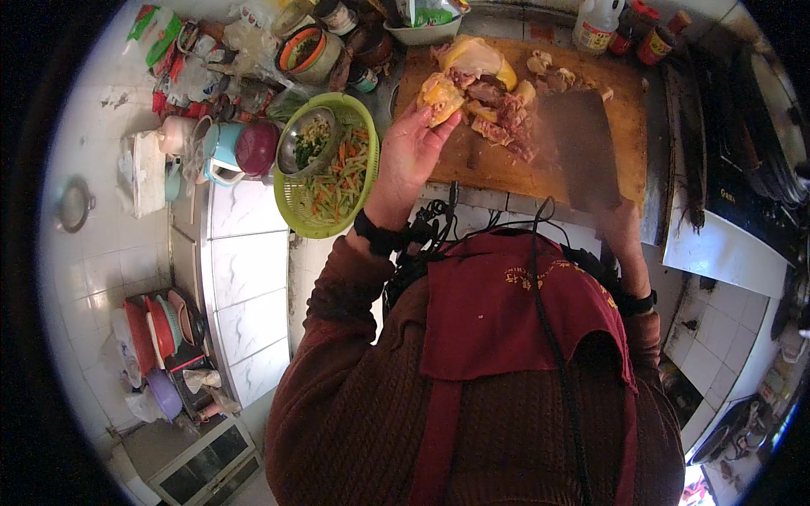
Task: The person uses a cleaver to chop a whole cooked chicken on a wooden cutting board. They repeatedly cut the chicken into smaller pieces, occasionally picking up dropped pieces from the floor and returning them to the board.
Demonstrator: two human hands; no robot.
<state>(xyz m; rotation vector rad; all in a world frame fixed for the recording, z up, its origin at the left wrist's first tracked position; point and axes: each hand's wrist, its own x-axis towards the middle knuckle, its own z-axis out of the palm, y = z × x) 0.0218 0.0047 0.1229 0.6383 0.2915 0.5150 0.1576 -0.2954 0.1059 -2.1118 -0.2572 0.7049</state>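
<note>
A wooden cutting board (468, 161) lies on the counter before me. My left hand (414, 142) holds a piece of raw poultry with yellow skin (438, 98) over the board's left part. Beside it lie a larger skin-on poultry portion (478, 58) and cut raw meat pieces (506, 117). My right hand (620, 231) grips a cleaver at the board's right side; its wide blade (579, 148) is blurred and covers part of the board. Small chopped pieces (557, 76) sit behind the blade. My right fingers are blurred.
Left of the board stands a green plastic basket (373, 158) with sliced vegetables and a metal bowl (283, 152). Jars and a white basin (430, 35) line the back left. Bottles (595, 28) stand at the back right, near a dark stove (728, 190). Black cables (455, 215) hang near my left wrist.
</note>
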